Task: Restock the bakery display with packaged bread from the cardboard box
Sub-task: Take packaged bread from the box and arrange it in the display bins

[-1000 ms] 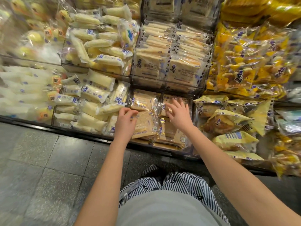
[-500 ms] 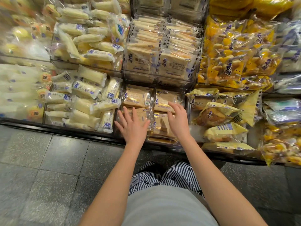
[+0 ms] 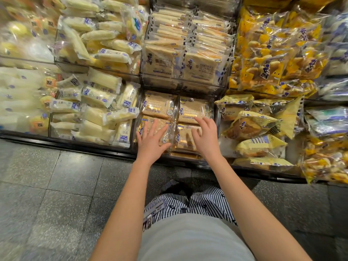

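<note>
We count four flat toast packs (image 3: 190, 110) in the bin (image 3: 217, 115) at frame centre, two by two. Left hand (image 3: 150, 144) is spread flat on the lower-left pack, and right hand (image 3: 205, 138) rests loosely spread on the lower-right one.

"HORSH" stands in dark blue capitals on the yellow-wrapped bun pack (image 3: 233, 107) at the near right. It shows again, pale, on the upright toast pack (image 3: 202, 66) in the far middle row, though the characters printed under it are too blurred to read. "PLAC" sits in a blue box on the pale bread packets (image 3: 123, 135) at the left, on several of them. Other print cannot be made out.
</note>
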